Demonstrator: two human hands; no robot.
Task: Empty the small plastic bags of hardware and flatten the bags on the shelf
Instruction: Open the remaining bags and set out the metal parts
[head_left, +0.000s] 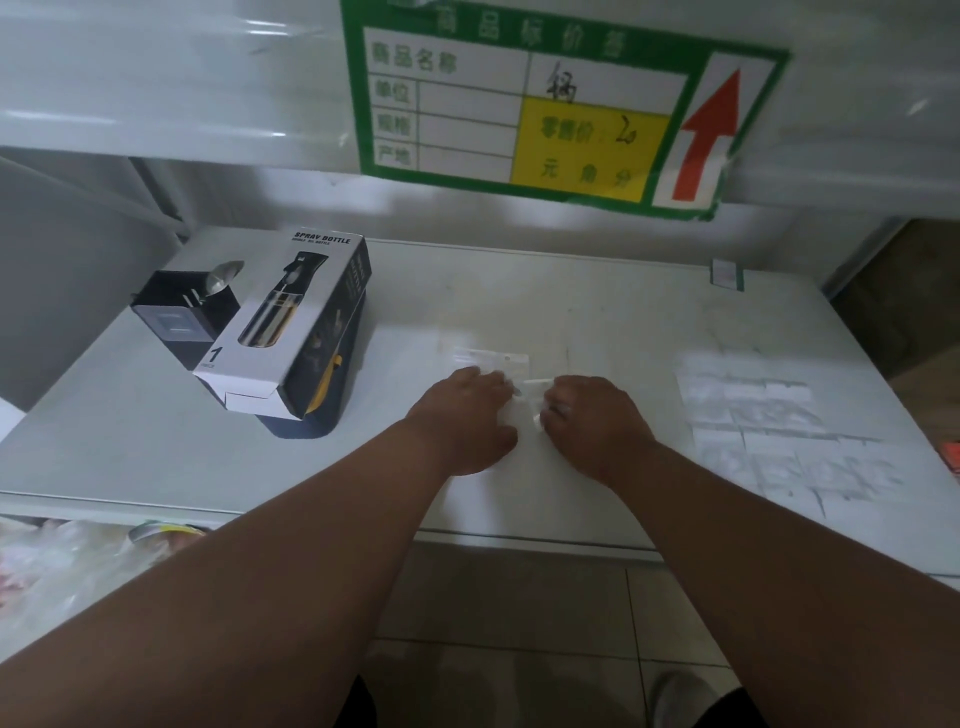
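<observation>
One head-worn camera looks forward and down, close over the shelf (597, 291).

bag (525, 410) mostly hidden under both hands

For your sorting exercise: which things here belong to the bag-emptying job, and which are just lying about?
Job: small plastic bag held by left hand and right hand; flattened bags; shelf.
Lying about: spray bottle box; black box; price sign.

Clear plastic bag (493, 359) flat on white shelf (597, 301), more bags (769, 431) at right.
</observation>
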